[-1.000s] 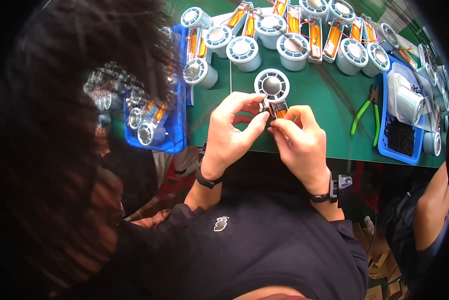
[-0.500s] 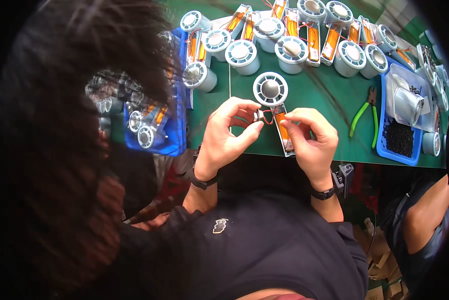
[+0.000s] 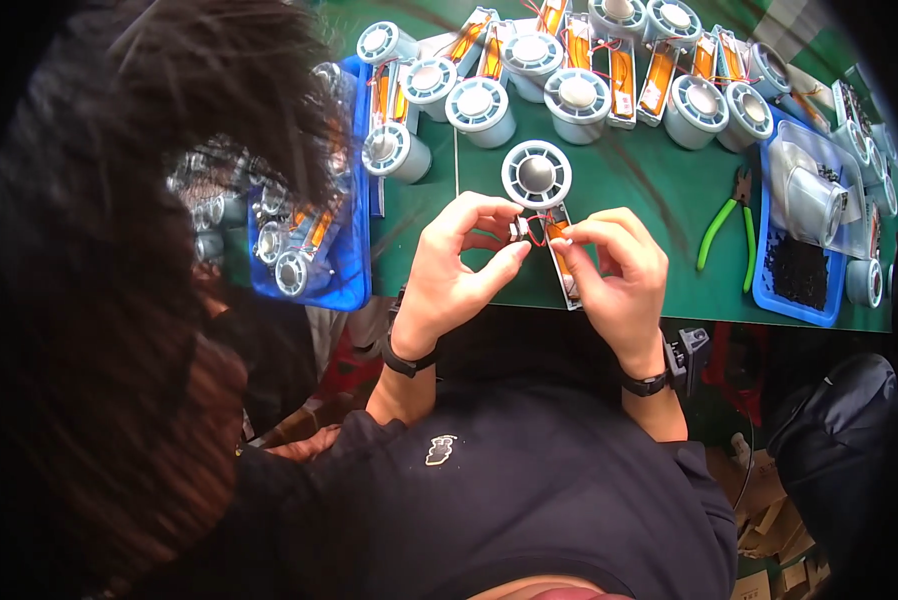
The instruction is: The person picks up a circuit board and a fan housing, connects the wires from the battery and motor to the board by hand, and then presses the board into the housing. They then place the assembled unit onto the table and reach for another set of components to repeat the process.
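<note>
A small white-and-black part sits between the thumb and fingers of my left hand. Red wires run from it to the open handle of a light blue device, whose round ribbed head lies just beyond my hands. Inside the handle is an orange-wrapped strip. My right hand is pinched over the upper part of this strip; whatever is between its fingertips is too small to make out. The handle's lower end points toward me, near the table's front edge.
Several similar devices stand in rows at the back of the green table. Green-handled cutters lie at right, beside a blue tray with black bits and a clear container. A blue bin of devices is at left, near another person's head.
The view has shifted slightly. My right fingertips have moved a little on the orange strip, while my left hand keeps its hold. At the far right, another person's bare arm has left the view.
</note>
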Available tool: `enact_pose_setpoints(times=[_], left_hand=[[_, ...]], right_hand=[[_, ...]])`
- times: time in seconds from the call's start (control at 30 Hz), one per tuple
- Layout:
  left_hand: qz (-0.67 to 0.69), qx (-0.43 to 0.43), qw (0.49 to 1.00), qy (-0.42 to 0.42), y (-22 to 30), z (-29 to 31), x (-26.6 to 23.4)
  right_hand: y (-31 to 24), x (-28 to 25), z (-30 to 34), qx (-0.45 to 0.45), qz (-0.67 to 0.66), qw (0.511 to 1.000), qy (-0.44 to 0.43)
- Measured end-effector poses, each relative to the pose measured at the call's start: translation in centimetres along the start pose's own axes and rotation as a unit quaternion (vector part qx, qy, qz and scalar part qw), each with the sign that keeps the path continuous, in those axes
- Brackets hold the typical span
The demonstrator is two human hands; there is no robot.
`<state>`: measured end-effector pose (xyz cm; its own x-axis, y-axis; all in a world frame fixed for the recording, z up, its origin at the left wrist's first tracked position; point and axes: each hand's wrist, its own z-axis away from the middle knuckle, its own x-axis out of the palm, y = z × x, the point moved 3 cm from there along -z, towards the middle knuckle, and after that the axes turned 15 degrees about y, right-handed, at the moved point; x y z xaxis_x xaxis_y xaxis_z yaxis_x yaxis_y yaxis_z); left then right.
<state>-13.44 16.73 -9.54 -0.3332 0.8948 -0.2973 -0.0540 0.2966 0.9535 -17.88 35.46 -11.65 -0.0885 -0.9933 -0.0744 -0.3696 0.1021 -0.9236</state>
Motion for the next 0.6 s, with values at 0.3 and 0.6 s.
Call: enact_pose_setpoints(times=[0.3, 0.6], left_hand=[[0.006, 0.041, 0.999, -0.010, 0.4, 0.1, 0.2], [0.052, -0.020, 0.998, -0.021, 0.5, 0.5, 0.5]], right_hand=[[-0.4, 0.9, -0.4, -0.112, -0.006, 0.993, -0.027], [-1.5, 0.7, -0.4, -0.184, -0.007, 0.980, -0.069]])
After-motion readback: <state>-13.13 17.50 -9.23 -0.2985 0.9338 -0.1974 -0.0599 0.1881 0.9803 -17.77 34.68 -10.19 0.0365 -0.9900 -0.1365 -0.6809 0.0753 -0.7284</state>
